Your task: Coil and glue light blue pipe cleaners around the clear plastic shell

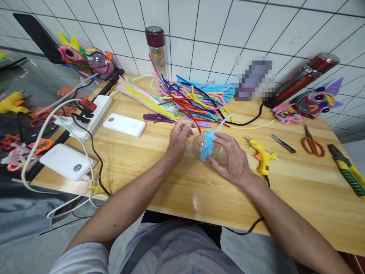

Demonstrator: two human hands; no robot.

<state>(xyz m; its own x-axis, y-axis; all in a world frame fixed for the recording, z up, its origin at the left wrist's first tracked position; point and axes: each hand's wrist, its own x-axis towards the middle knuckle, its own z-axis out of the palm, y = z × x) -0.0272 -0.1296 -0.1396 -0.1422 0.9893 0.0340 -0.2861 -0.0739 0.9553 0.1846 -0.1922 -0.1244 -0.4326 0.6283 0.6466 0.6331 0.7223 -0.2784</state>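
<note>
Between my hands is a clear rounded plastic bottle or ball [198, 147], wrapped round its middle with a band of light blue pipe cleaner [208, 145]. A loose blue end sticks up from the band toward the back right. My right hand [232, 160] grips the wrapped piece from the right, thumb below and fingers above. Just left of it, my left hand [179, 140] has its fingers curled together, apart from the band; whatever they pinch is hidden. Behind them lies a heap of coloured pipe cleaners [196, 97], with red ends reaching close to my left fingertips.
Right of my hands lie a yellow glue gun [264, 155], thread snips [283, 143], scissors [313, 146] and pliers [346, 169]. Power banks [124, 125] and a corded power strip [97, 114] occupy the left. A jar [157, 49], flask [309, 76] and fish figure [316, 101] stand behind.
</note>
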